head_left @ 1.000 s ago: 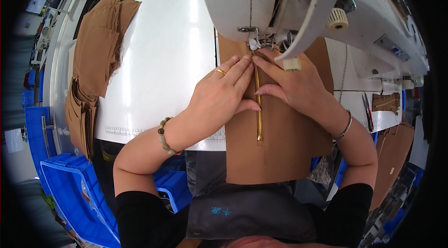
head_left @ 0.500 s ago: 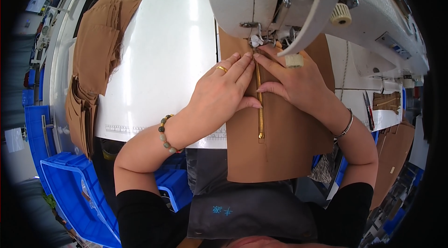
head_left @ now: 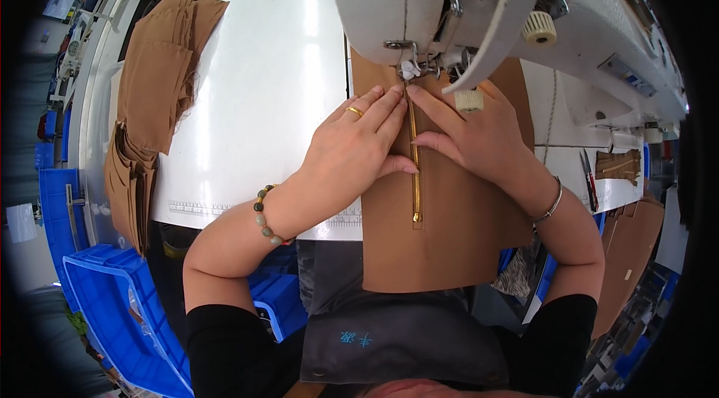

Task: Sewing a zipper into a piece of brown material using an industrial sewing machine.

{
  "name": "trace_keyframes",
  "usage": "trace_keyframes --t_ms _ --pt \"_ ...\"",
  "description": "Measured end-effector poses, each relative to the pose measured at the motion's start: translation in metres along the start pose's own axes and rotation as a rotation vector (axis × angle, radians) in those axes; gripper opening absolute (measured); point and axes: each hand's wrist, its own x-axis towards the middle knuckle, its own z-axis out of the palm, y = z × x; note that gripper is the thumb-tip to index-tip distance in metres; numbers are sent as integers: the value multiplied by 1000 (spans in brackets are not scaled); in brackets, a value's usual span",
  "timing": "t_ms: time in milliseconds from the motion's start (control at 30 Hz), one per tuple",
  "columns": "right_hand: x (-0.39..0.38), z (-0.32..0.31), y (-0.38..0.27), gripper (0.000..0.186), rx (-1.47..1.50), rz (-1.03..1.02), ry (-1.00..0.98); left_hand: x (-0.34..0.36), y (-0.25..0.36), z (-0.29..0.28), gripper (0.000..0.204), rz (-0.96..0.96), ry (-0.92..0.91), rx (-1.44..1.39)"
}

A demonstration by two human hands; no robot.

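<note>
Brown cloth (head_left: 442, 226) lies flat on the white table (head_left: 262, 98), right under the big white sewing machine (head_left: 449, 1), and its near end hangs off the table edge toward my lap. Far to the left of the machine sits a pile of brown cut pieces (head_left: 153, 83), and below that, off the table, are blue bins (head_left: 105, 301). Closer to the machine is my left hand (head_left: 352, 151). It lies flat on the cloth with the fingers close together and stretched out, pointing up toward the needle, pressing down and not gripping anything. It has a gold ring on one finger and a bead bracelet (head_left: 264, 211) at the wrist. Just right of my fingertips runs the gold zipper (head_left: 414, 166), straight down from the machine's foot (head_left: 408, 68). A second ago more of the zipper showed below my hands; now its lower end sits nearer to my hands, so the cloth has slid a bit further under the machine. That tells me the seam along the zipper is growing. Right of the zipper is my right hand (head_left: 479, 136), also flat, fingers a little spread, with the first finger laid along the zipper and the thumb tucked beside it. A thin bangle (head_left: 550, 203) is on that wrist. Both my arms bend in from below, elbows out wide. Far right of the machine are more brown pieces (head_left: 629, 248).
</note>
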Motion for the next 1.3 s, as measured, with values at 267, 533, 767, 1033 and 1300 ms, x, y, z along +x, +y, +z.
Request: trace_keyframes --t_ms 267,533,767,1033,1300 --pt "-2 9 2 67 -8 85 76 -3 1 2 81 -16 -6 -6" --pt "-10 -11 -7 76 70 88 -45 -11 6 -2 79 -99 -18 -169" --pt "-10 -9 -7 81 19 84 -89 -12 6 -1 77 -27 -25 -93" --pt "-4 -8 -2 82 18 115 -120 -5 -2 1 73 -31 -1 -81" --pt "-2 -8 1 78 45 124 -72 -3 -2 1 71 -40 10 -70"
